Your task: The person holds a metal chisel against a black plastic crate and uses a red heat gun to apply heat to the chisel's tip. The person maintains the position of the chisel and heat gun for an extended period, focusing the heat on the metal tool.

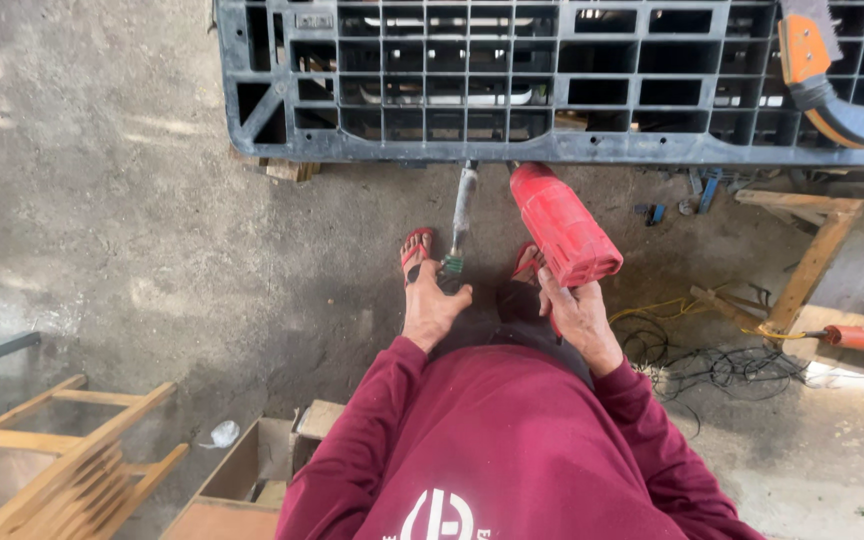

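Left hand (434,312) gripped a grey rod-like tool (463,212), long axis toward the pallet (252,120) | right hand (580,318) gripped red heat gun (562,225), probably.

I see a bare concrete floor (132,230). Black plastic pallet (552,80) at twelve o'clock, tangled cables (722,365) at three, wooden frame (62,460) at eight.

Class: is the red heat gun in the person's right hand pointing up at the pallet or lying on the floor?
Pointing up: the right hand grips the heat gun, nozzle meeting the pallet.
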